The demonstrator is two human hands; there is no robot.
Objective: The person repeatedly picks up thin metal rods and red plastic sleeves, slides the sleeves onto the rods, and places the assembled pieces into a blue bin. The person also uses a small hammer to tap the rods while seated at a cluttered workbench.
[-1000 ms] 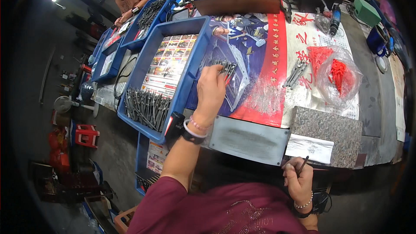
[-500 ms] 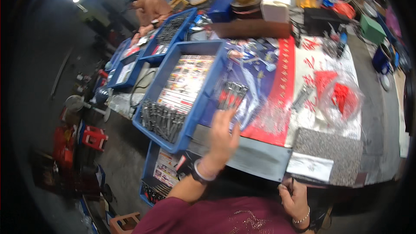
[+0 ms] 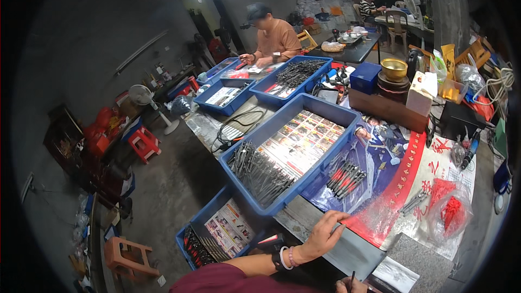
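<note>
My left hand [image 3: 321, 236] is over the near edge of the table, fingers stretched out and thumb apart, with nothing visible in it. Just beyond its fingertips lies a small bunch of thin dark pen-like pieces with red parts [image 3: 346, 179], on a purple and red printed sheet [image 3: 374, 206]. At the lower edge my right hand [image 3: 351, 285] is partly cut off, its fingers closed round a thin dark stick [image 3: 353, 276]. Left of the bunch, a large blue tray [image 3: 325, 157] holds many dark grey slim pieces [image 3: 260, 176] on a printed liner.
A lower blue tray [image 3: 195, 220] with dark and red pieces sits left of my arm. A clear bag of red pieces [image 3: 450, 214], a few loose metal pieces [image 3: 416, 201] and a grey speckled slab [image 3: 420, 255] lie right. Across the table a co-worker [image 3: 277, 38] sits by more trays.
My view has swung up and left, showing more of the room. The left hand has drawn back from the bunch toward the table edge. My right hand still grips the stick.
</note>
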